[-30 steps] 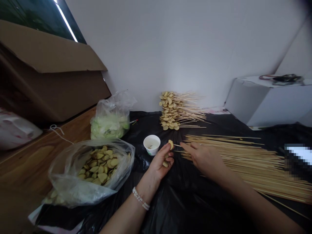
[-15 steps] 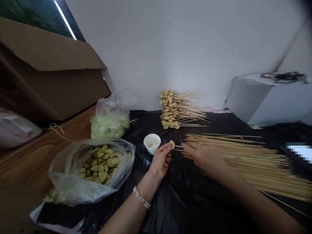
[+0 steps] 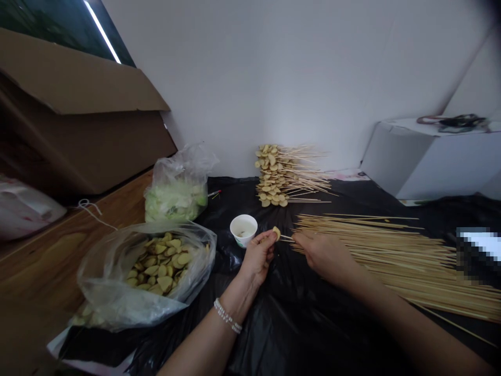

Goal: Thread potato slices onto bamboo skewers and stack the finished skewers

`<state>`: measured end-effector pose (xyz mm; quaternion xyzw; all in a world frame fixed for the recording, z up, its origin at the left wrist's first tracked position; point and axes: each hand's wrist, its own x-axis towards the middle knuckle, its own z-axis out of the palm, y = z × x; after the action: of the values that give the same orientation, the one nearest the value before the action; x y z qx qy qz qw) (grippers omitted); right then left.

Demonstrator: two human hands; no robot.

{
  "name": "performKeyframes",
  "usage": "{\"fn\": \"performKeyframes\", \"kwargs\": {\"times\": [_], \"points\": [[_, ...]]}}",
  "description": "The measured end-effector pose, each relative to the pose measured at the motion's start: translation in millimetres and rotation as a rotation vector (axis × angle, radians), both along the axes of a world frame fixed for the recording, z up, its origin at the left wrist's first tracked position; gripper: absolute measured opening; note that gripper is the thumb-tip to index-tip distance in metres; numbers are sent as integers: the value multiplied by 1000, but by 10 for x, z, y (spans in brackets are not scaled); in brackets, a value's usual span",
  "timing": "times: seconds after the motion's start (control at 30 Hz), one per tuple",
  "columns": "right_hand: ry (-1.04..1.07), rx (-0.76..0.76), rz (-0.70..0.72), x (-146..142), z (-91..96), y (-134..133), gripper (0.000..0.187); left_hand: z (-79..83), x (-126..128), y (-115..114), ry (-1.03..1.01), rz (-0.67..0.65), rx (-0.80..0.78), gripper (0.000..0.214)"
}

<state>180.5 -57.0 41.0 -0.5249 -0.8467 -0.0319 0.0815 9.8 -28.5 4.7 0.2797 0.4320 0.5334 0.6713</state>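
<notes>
Only partly visible: held skewer.

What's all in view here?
Held slice: one visible, yellow, centre
Held stick: at least one, pale, centre
Skewered slices: many, yellow, back centre
Loose sticks: many, tan, right
Bag of slices: one, clear, left
Bag with green contents: one, clear, left
Cup: one, white, centre
Sheet: one, black, foreground
Table: one, brown, left
Cardboard box: one, brown, left
Pale box: one, white, right
Wall: one, white, back
Beads: many, white, foreground
Left hand: one, bare, centre
Right hand: one, bare, centre-right
</notes>
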Motion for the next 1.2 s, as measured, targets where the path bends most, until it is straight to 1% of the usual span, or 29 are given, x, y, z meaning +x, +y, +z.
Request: {"fn": "performKeyframes", "kwargs": {"times": [0.17, 0.43, 0.5, 0.67, 0.77, 0.83, 0.93, 1.0, 1.13, 1.2], "points": [[17, 61, 20, -29, -57, -2, 30, 4, -1, -9, -10, -21, 12, 42], [84, -51, 17, -29, -86, 34, 23, -10, 7, -18, 21, -42, 38, 40], [93, -49, 15, -28, -90, 42, 23, -12, 13, -21, 41, -37, 32, 42], [88, 10, -1, -61, -106, 15, 23, -8, 29, -39, 98, -4, 45, 43], [163, -19, -26, -66, -121, 19, 23, 5, 43, -57, 138, -2, 71, 44], [212, -29, -37, -57, -132, 38, 25, 22, 53, -70, 125, -18, 72, 44], [224, -18, -38, -39, -149, 71, 25, 48, 61, -77, 64, -81, 60, 44], [231, -11, -21, -27, -157, 84, 25, 59, 58, -73, 48, -105, 80, 44], [286, 50, 20, 3, -145, 78, 21, 73, 37, -62, 85, -44, 155, 43], [254, 101, 40, 10, -122, 54, 20, 77, 27, -59, 93, -32, 167, 44]]}}
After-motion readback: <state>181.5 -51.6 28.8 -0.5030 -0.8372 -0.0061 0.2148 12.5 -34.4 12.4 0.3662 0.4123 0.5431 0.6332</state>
